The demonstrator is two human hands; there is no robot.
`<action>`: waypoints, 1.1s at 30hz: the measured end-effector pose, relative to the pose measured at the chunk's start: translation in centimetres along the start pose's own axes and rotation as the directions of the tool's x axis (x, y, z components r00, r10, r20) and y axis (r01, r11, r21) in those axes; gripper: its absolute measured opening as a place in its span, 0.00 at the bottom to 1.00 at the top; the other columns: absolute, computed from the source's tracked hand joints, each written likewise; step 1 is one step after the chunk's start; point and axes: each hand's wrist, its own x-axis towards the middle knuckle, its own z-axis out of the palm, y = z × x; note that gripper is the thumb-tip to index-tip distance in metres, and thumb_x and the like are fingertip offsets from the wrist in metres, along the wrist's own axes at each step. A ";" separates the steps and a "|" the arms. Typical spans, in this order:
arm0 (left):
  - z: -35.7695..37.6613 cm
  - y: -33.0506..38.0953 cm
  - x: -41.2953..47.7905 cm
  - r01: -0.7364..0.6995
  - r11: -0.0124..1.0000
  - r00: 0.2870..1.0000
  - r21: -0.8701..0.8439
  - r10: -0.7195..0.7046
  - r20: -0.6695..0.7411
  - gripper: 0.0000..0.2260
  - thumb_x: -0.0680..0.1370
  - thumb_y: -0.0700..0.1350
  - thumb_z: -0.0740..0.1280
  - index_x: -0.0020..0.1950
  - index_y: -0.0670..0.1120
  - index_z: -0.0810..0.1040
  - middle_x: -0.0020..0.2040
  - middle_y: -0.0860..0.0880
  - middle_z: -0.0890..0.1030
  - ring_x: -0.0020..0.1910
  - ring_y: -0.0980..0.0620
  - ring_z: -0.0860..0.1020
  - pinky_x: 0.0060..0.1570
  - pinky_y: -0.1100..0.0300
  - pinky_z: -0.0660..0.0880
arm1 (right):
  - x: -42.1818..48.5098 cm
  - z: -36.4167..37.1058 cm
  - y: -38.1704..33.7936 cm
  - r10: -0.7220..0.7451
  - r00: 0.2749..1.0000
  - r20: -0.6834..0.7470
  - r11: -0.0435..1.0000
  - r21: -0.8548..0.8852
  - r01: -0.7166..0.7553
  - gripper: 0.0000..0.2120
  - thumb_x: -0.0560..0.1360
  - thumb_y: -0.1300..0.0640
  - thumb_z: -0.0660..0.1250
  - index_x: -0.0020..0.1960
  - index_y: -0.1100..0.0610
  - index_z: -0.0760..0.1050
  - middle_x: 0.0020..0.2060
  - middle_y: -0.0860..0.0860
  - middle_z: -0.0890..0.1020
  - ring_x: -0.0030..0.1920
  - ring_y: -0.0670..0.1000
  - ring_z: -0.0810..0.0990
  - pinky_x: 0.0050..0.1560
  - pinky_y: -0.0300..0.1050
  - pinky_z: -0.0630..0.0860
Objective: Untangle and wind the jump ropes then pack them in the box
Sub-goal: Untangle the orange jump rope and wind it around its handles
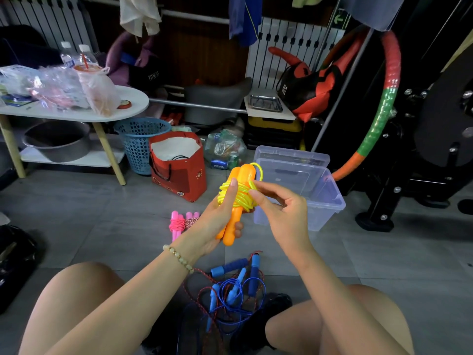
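Note:
My left hand (219,218) grips the two orange handles (231,228) of a jump rope, held upright side by side. Its yellow cord (239,194) is wound around the handles' middle. My right hand (277,208) pinches a loop of that yellow cord at the bundle's right side. A clear plastic box (321,194) stands open on the floor just right of my hands. Two wound ropes with pink handles (182,222) lie on the floor to the left. Between my knees lies a tangle of blue-handled ropes (236,290) with blue and red cords.
The box's clear lid (291,152) lies behind it. A red bag (179,165), a blue basket (139,140) and a white low table (76,111) stand at the back left. A striped hoop (384,103) and black gym machine (422,139) are on the right.

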 end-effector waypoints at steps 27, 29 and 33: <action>-0.8 -0.1 0.0 -0.171 0.948 0.970 0.267 0.210 -0.122 0.23 0.77 0.65 0.52 0.47 0.45 0.71 0.32 0.41 0.70 0.23 0.50 0.71 0.24 0.60 0.69 | 0.1 0.9 0.8 -0.293 0.935 0.202 0.729 -0.586 0.355 0.10 0.76 0.57 0.66 0.57 0.57 0.78 0.47 0.48 0.80 0.44 0.44 0.77 0.46 0.34 0.73; -1.0 -0.4 0.1 -0.153 0.948 0.972 0.280 0.196 -0.132 0.22 0.76 0.66 0.54 0.47 0.47 0.70 0.34 0.40 0.71 0.24 0.50 0.71 0.25 0.59 0.70 | 0.2 0.9 1.1 -0.252 0.932 0.261 0.691 -0.626 0.362 0.09 0.77 0.57 0.64 0.55 0.57 0.77 0.47 0.48 0.78 0.42 0.46 0.76 0.42 0.41 0.75; -1.5 -1.0 0.3 -0.071 0.954 0.985 0.292 0.114 -0.131 0.25 0.74 0.67 0.58 0.55 0.46 0.67 0.35 0.43 0.74 0.24 0.52 0.72 0.25 0.60 0.72 | 0.5 0.7 1.7 -0.197 0.928 0.316 0.685 -0.633 0.361 0.06 0.79 0.58 0.61 0.52 0.59 0.74 0.45 0.49 0.75 0.39 0.46 0.72 0.38 0.42 0.69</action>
